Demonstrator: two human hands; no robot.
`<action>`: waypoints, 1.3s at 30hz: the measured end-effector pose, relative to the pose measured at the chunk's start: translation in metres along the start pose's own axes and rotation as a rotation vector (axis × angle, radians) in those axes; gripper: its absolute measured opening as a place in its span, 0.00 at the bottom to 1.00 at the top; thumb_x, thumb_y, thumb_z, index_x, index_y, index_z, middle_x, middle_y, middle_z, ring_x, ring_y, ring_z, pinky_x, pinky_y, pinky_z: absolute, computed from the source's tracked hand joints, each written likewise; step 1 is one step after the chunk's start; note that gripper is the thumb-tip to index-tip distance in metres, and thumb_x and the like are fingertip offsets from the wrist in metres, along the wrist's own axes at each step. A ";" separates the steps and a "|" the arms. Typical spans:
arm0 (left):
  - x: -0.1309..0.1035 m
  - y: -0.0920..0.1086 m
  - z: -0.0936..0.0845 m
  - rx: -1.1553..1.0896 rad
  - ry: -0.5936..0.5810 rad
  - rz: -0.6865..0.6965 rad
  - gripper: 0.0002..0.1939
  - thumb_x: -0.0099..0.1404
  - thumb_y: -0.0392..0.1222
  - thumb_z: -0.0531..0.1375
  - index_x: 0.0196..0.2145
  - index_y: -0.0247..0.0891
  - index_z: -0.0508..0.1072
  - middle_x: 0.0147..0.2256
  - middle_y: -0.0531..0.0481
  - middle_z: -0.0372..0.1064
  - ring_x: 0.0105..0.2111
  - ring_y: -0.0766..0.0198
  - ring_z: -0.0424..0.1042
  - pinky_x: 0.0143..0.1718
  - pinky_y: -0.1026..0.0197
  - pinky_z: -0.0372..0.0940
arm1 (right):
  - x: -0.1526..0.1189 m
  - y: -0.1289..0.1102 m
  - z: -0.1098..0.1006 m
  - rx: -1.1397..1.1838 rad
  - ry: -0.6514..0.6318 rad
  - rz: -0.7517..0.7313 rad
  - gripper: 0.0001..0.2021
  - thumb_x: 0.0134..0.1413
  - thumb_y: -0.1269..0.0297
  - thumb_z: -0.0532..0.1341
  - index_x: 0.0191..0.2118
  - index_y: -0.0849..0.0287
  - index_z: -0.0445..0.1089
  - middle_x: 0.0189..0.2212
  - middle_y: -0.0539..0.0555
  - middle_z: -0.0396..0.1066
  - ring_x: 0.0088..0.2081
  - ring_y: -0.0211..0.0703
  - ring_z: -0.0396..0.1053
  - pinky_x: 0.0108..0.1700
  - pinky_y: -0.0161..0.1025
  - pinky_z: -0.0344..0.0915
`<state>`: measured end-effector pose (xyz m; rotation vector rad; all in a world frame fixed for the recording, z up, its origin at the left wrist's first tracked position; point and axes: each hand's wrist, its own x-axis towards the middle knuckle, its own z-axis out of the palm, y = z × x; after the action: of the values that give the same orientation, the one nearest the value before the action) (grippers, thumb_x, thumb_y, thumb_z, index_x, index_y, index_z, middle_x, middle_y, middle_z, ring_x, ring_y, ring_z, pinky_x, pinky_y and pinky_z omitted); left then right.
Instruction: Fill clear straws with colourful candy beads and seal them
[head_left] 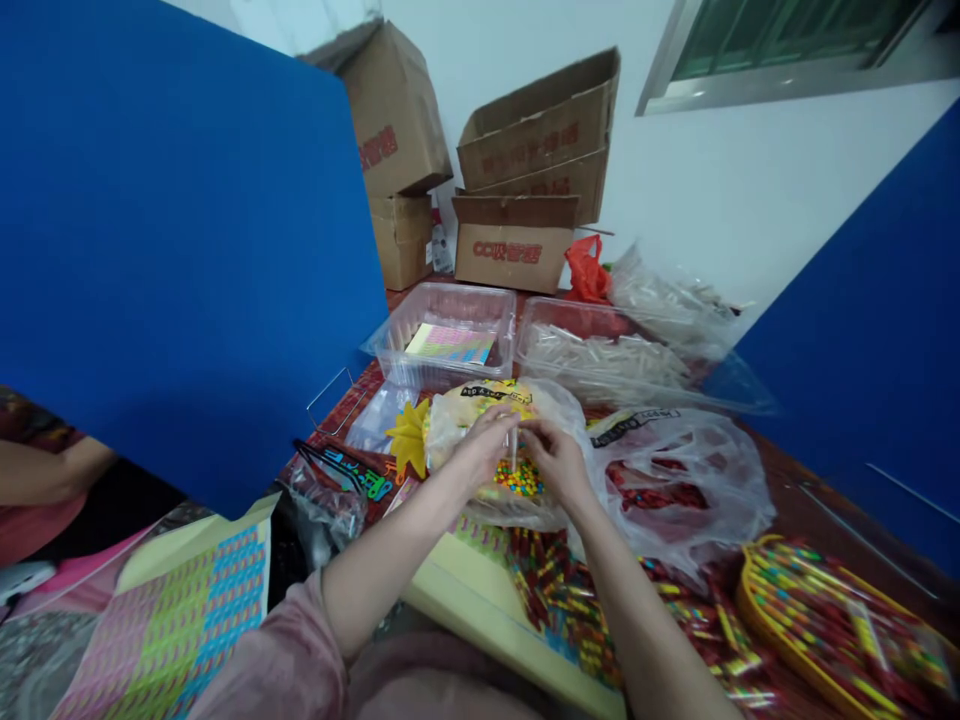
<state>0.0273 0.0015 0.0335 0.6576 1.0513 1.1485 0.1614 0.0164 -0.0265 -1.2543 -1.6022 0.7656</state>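
My left hand (pixel 484 445) and my right hand (pixel 559 462) meet over a clear plastic bag (pixel 495 420) of small multicoloured candies (pixel 517 478). Between the fingertips of both hands stands a thin clear tube (pixel 514 447), upright above the candies. Below my wrists lies a pile of filled candy tubes (pixel 555 590) on a yellow board (pixel 480 605). A yellow flower-shaped piece (pixel 407 437) sits just left of the bag.
Clear bins hold a sticker sheet (pixel 450 343) and empty tubes (pixel 600 350). A bag with red pieces (pixel 679 480) lies right. A yellow basket of filled tubes (pixel 840 625) sits at lower right. Blue dividers (pixel 165 240) flank both sides; cardboard boxes (pixel 525 160) stand behind. Another person's arm (pixel 45 470) shows at left.
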 end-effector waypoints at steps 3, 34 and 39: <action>-0.008 0.004 0.001 0.115 -0.013 0.048 0.21 0.58 0.38 0.67 0.50 0.38 0.73 0.38 0.47 0.72 0.38 0.61 0.70 0.39 0.61 0.62 | -0.002 -0.002 0.000 -0.004 0.020 0.013 0.17 0.52 0.53 0.56 0.39 0.58 0.75 0.37 0.59 0.78 0.39 0.51 0.74 0.44 0.47 0.67; -0.005 0.037 -0.017 0.380 -0.147 0.073 0.26 0.71 0.58 0.53 0.55 0.36 0.73 0.54 0.35 0.71 0.57 0.50 0.68 0.61 0.50 0.58 | 0.000 -0.010 -0.021 0.325 0.206 0.139 0.20 0.51 0.51 0.61 0.45 0.58 0.72 0.37 0.59 0.77 0.40 0.49 0.75 0.46 0.48 0.71; 0.002 0.061 -0.039 0.348 -0.227 0.234 0.26 0.69 0.62 0.55 0.45 0.36 0.77 0.41 0.41 0.75 0.41 0.59 0.74 0.48 0.57 0.67 | -0.005 -0.016 -0.027 0.313 0.250 0.092 0.20 0.48 0.49 0.65 0.42 0.59 0.76 0.39 0.58 0.78 0.40 0.48 0.75 0.47 0.48 0.71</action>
<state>-0.0330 0.0192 0.0696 1.1837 1.0054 1.0667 0.1811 0.0057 -0.0038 -1.1499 -1.1799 0.8441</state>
